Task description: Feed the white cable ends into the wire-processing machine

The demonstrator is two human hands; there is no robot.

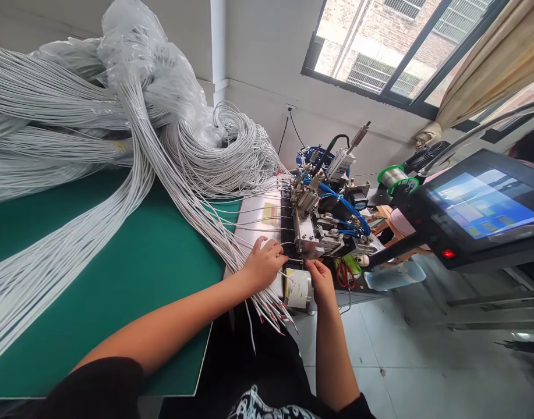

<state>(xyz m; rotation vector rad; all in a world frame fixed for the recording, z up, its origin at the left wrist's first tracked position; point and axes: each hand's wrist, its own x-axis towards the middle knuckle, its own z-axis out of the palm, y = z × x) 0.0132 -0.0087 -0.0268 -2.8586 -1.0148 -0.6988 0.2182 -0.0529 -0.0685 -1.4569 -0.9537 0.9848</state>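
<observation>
My left hand (263,263) rests on a fan of thin white cables (232,244) at the edge of the green table (131,273), its fingers curled and pinching a cable near the small metal machine (319,224). My right hand (319,278) is beside it, fingers pinched together at the machine's front, likely on a cable end, though what it holds is too small to see. Stripped cable ends (273,311) hang over the table edge below my left hand.
A huge bundle of white cables (74,128) and a plastic bag (162,75) cover the table's left and back. A touch screen (480,203) on an arm stands at the right, a solder spool (395,177) behind the machine, red-handled scissors (345,273) near my right hand.
</observation>
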